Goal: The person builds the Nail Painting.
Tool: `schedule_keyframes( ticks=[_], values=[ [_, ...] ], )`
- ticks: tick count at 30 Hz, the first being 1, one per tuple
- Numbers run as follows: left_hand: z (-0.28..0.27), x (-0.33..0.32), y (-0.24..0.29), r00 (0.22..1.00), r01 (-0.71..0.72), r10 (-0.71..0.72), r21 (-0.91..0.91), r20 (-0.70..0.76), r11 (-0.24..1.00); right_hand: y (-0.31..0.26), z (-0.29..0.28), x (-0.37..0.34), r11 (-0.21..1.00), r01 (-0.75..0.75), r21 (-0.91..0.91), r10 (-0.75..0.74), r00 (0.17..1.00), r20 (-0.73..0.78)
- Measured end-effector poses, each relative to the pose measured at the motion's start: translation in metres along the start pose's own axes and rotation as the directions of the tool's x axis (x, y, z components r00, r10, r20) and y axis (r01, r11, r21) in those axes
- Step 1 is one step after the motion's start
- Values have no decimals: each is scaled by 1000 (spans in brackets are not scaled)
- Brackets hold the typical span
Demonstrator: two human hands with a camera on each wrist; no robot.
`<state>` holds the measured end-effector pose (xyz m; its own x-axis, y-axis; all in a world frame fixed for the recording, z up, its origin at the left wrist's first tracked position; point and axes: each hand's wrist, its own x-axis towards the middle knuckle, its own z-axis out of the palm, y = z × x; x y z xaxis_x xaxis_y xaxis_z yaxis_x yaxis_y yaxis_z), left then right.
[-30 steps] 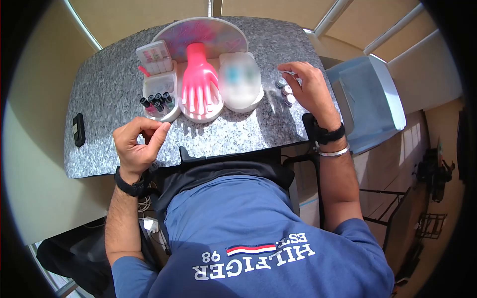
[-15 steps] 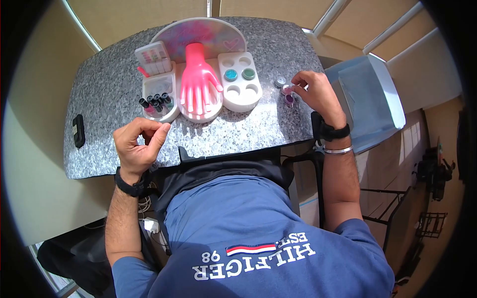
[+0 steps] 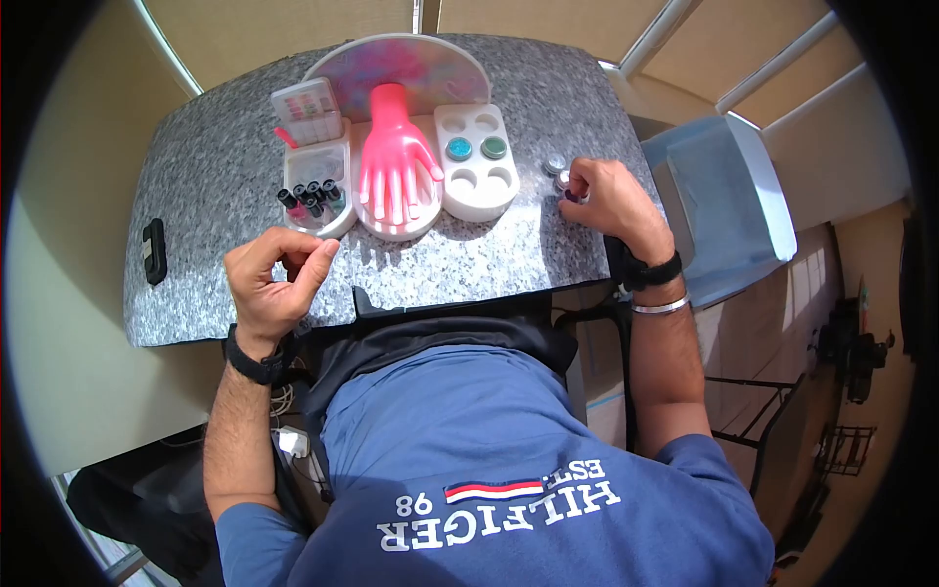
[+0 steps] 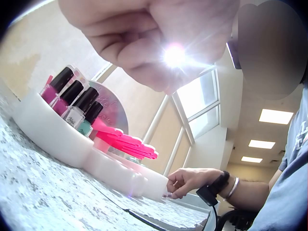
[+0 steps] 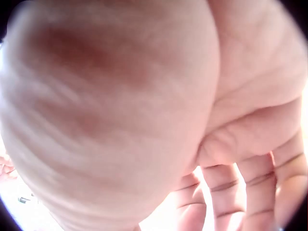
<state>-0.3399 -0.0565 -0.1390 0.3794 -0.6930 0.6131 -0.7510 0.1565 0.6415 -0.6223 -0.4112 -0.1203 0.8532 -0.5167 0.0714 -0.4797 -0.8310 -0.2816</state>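
My right hand point(image 3: 616, 201) is at the right part of the table, thumb and fingertips pinching a small purple glitter pot point(image 3: 572, 197) that they mostly cover. Two more little pots, a silvery one point(image 3: 555, 164) and a pale one point(image 3: 561, 180), sit just beyond it. The right wrist view is filled by the palm point(image 5: 120, 106), and the pot is out of sight there. Loosely curled and holding nothing, my left hand point(image 3: 274, 286) hovers by the table's front edge, near the tray of nail polish bottles point(image 3: 313, 200).
A pink model hand point(image 3: 393, 147) stands on the white nail station, before a curved backboard point(image 3: 440, 73). Its right-hand holder point(image 3: 479, 207) carries a teal pot point(image 3: 459, 149) and a green pot point(image 3: 494, 148). A black device point(image 3: 154, 251) lies far left; a blue bin point(image 3: 729, 196) stands right of the table.
My right hand has come down over the small pots, and its fingers have closed about the purple one. My left hand has stayed in place.
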Motion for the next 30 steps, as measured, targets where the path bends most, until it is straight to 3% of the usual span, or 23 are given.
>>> schedule_keyframes(
  ticks=[14, 21, 30],
  values=[
    [3, -1, 0, 1000, 11, -11, -39, 3, 999, -79, -7, 59, 936, 348, 58, -326, 915, -236],
    [0, 0, 2, 1000, 23, -23, -42, -3, 999, -91, 7, 100, 933, 355, -52, -358, 912, -200],
    [3, 1, -1, 1000, 16, -16, -39, -20, 999, -84, 25, 109, 933, 355, -56, -359, 911, -205]
  ],
)
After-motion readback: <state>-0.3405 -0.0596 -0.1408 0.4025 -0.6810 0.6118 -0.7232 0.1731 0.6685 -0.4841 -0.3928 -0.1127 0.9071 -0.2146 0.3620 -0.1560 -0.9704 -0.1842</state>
